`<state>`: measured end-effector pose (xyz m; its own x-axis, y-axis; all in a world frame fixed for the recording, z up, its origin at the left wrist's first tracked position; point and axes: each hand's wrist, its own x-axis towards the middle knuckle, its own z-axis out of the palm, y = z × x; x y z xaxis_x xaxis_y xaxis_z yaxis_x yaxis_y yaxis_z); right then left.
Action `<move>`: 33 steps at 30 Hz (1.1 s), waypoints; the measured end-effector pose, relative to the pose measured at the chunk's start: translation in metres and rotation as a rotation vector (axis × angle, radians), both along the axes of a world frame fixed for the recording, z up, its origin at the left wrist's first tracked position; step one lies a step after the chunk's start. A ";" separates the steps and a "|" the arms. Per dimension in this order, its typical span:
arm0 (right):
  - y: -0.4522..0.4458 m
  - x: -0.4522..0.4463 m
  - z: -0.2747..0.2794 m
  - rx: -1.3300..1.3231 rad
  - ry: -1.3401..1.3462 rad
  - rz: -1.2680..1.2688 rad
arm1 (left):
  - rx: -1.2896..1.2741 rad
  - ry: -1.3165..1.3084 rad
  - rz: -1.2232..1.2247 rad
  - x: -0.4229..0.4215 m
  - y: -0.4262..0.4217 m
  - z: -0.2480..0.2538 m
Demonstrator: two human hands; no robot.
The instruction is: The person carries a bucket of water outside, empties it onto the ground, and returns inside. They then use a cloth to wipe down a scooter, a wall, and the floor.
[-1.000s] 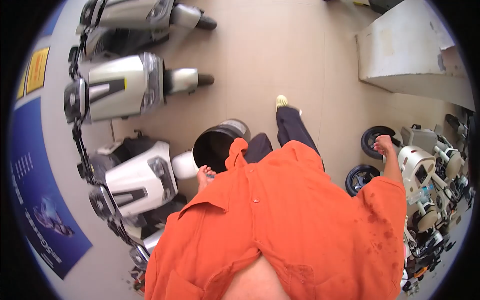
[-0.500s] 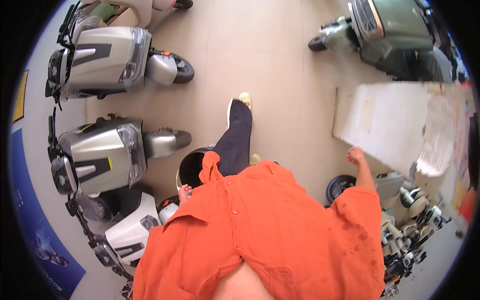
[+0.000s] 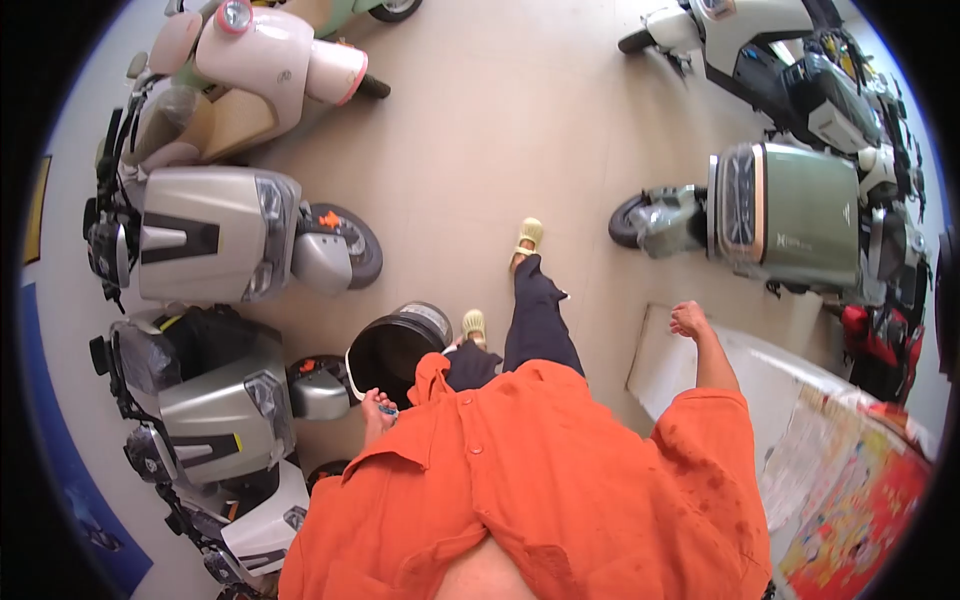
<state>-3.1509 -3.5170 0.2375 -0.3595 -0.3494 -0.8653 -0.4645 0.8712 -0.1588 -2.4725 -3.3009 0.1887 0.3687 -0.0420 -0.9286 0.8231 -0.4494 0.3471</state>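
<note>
At the lower left, my left hand (image 3: 378, 408) is closed on the white handle of a black bucket (image 3: 385, 350). The bucket hangs tilted beside my leg, its dark mouth facing me; its contents cannot be made out. A small bluish thing shows at that hand's fingers, too small to name. My right hand (image 3: 687, 319) is held out to the right with curled fingers and nothing visible in it, above the edge of a white panel-like block (image 3: 740, 365).
Parked scooters line the left side, among them a silver one (image 3: 205, 235) and a pink one (image 3: 265, 65). On the right stand a green scooter (image 3: 810, 215) and a white one (image 3: 760, 25). Tiled floor (image 3: 490, 120) runs between the rows.
The scooters and the white block have shifted down in view as I walk forward, and more scooters show at the top. My feet have changed position; the bucket stays in my left hand.
</note>
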 end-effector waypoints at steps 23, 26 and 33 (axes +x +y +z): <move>-0.511 -0.150 -0.046 -0.111 0.087 0.002 | -0.062 0.166 -0.111 -0.010 -0.557 -0.116; -0.558 -0.163 -0.029 0.044 0.102 0.002 | -0.059 0.220 -0.116 -0.055 -0.661 -0.100; -0.675 -0.184 0.002 0.069 0.019 -0.170 | 0.038 0.051 -0.232 -0.148 -0.904 0.002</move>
